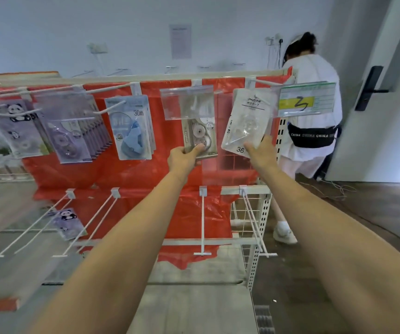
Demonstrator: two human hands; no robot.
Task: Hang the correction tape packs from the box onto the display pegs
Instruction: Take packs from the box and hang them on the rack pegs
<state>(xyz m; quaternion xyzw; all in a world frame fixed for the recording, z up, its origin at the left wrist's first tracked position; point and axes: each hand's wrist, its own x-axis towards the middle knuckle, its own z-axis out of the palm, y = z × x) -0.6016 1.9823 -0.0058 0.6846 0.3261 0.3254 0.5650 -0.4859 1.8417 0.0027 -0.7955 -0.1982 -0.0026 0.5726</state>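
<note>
Display rack (249,241) with red sheet behind, top-row pegs (112,89) carry hanging packs. Left hand (184,159) pinches grey pack (200,137) at bottom edge, thumb on front; pack hangs under clear tag holder. Right hand (260,153) holds white pack (246,124) at lower corner, fingers behind, top near peg. Packs look light, thin card stiff, plastic blister slippery; better grip by card edge, hole kept free.

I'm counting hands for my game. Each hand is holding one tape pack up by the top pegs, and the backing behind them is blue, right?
Nearly. In the head view the left hand and right hand each hold a tape pack by the top pegs, but the backing is red, not blue.
</note>
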